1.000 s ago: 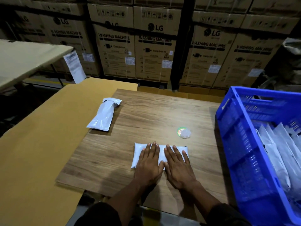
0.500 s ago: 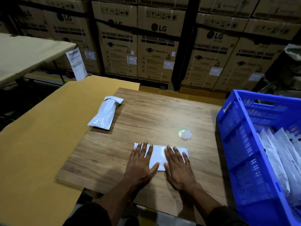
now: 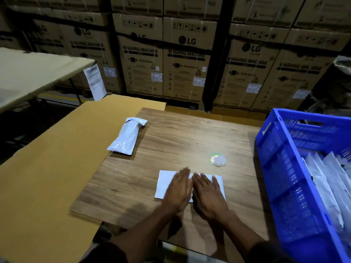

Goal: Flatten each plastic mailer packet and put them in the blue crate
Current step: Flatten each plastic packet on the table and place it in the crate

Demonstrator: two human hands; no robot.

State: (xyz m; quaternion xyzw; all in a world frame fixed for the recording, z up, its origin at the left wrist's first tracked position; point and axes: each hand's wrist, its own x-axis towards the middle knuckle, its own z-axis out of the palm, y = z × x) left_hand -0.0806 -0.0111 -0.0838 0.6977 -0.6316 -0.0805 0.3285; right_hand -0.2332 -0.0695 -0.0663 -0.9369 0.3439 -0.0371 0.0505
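Both flat hands, left hand (image 3: 177, 190) swept back beside right hand (image 3: 208, 194), press the white mailer packet (image 3: 163, 184) at lower centre; firm outward strokes should flatten it best.

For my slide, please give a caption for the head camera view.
Both hands, left and right, press a white mailer packet flat beside the blue crate.

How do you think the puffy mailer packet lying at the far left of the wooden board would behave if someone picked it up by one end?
The puffy mailer packet would probably sag rather than stay stiff, since its film is wrinkled and its flap is loosely folded. It looks light for its size, bulging as if with air. The glossy plastic may slip in the fingers, so a pinch seems safer.
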